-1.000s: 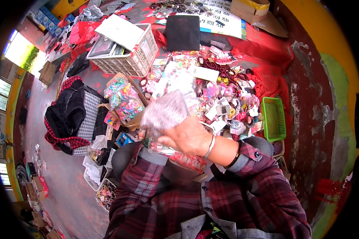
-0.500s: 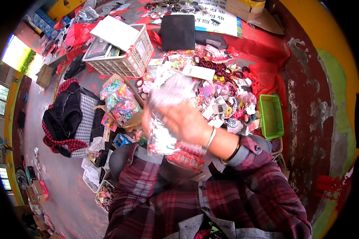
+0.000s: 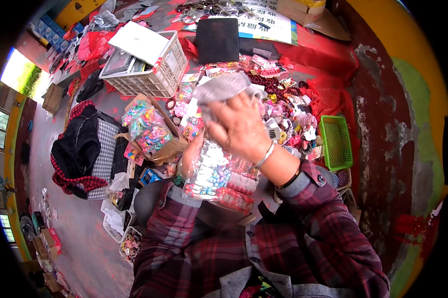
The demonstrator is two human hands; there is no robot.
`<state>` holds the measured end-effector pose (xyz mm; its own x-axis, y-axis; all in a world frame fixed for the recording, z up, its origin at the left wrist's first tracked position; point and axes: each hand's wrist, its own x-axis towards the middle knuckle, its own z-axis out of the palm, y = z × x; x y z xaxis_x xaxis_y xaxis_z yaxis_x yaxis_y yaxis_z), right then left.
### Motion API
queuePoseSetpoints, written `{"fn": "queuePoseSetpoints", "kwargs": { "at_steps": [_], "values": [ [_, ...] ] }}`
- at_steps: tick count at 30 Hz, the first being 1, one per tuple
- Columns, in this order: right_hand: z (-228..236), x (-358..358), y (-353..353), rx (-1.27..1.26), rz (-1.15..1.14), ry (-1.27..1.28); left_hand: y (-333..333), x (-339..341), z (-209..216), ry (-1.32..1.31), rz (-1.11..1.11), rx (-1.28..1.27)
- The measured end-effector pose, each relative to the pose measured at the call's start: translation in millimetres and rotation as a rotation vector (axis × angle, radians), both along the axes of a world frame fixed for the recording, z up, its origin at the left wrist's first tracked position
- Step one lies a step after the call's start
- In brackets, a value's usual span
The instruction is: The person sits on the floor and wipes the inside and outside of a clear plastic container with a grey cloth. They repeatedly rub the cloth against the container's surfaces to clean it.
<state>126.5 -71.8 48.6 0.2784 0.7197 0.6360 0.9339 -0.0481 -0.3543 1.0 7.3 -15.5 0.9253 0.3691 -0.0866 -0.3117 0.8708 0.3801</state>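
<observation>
My right hand (image 3: 240, 130), with a thin bracelet on the wrist, grips the upper part of a clear plastic bag (image 3: 211, 175) full of small colourful hair accessories. The bag's crumpled top (image 3: 223, 87) sticks up above my fingers. My left hand (image 3: 196, 149) is mostly hidden behind the bag and holds it from the lower left, where my plaid sleeve (image 3: 176, 211) ends at the bag's edge. The bag hangs upright in front of my chest.
On a red cloth (image 3: 313, 49) beyond lies a heap of trinkets (image 3: 283, 107). Around it stand a white slatted crate (image 3: 157, 74), a cardboard box of colourful packets (image 3: 152, 131), a small green basket (image 3: 335, 141) and a black square pad (image 3: 218, 39). A black and checked bag (image 3: 84, 149) lies left.
The bag has come up and closer to my chest, hanging lengthwise. My right hand has shifted from its side to its upper part.
</observation>
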Motion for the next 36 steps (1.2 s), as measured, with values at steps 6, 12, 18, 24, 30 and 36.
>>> {"fn": "queuePoseSetpoints", "kwargs": {
  "at_steps": [6, 12, 18, 24, 30, 36],
  "values": [
    [-37, 43, 8, 0.098, 0.108, 0.867, 13, -2, -22, -0.073, -0.240, 0.022],
    [-36, 58, 3, 0.096, -0.100, 0.916, -1, 7, 11, -0.060, -0.218, -0.089],
    [-37, 71, 4, 0.315, -0.145, 1.006, 4, 2, -1, -0.360, -0.532, -0.365],
    [-33, 69, 1, 0.534, -0.040, 0.811, 10, 0, 9, -0.107, -0.333, -0.056],
    [-43, 18, 4, 0.020, 0.160, 0.170, 9, 15, 16, 0.051, 0.125, -0.102],
    [-37, -31, -2, -0.173, 0.570, 0.224, 41, -5, -36, -0.070, 0.174, 0.064]
  ]
}}
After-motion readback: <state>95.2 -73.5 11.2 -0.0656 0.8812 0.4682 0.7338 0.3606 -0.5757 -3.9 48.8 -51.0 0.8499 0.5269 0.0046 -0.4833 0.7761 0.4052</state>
